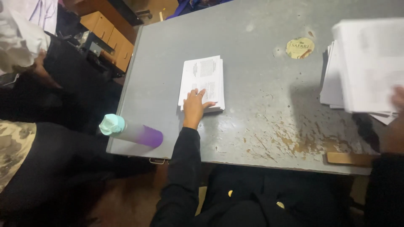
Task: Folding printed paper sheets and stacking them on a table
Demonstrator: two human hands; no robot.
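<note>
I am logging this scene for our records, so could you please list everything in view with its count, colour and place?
small stack of printed sheets: one, white, middle of the table, under the left hand
large stack of papers: one, white, right edge of the table
water bottle: one, purple with a mint cap, lying on the table's near left corner
round sticker: one, tan, far side of the table
table: one, grey with worn rusty patches, centre
wooden strip: one, tan, near right table edge
drawer cabinet: one, light wood, upper left
other person's sleeve: one, white, far left
left hand: one, black sleeve, flat on the small stack
right hand: one, blurred, at the large stack
</note>
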